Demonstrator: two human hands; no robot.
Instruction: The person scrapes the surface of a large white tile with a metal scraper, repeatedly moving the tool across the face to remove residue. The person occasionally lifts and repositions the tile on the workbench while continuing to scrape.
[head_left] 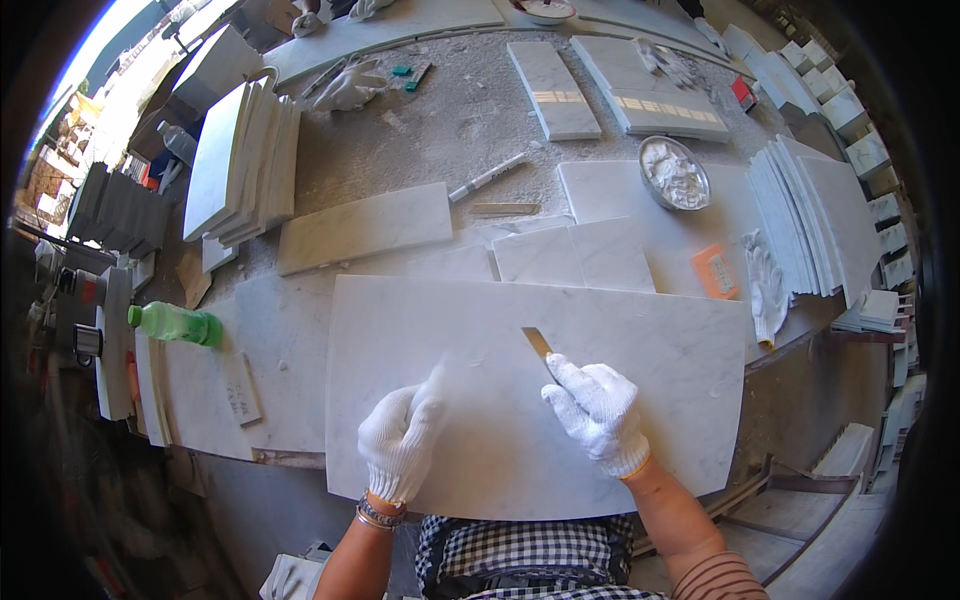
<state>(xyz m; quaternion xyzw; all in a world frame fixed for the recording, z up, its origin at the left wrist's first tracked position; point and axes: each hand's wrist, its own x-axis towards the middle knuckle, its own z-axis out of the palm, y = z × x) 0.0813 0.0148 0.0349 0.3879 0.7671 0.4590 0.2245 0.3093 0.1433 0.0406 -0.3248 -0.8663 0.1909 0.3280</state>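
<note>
Left hand (403, 440), slab's 8 o'clock: fingertips blurred, can't tell if gripping. Right hand (602, 412), 4 o'clock: thumb and fingers pinched on thin strip (536, 342). Likely best: strip low, light even pressure across slab (675, 365), left fingers clear. Strip juts from right fingertips toward 11. Beyond, 1 o'clock: bowl (644, 186).

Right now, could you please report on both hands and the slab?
Right hand gripping thin strip. Left hand over large white slab, grip unclear. Orange box near far edge.
</note>
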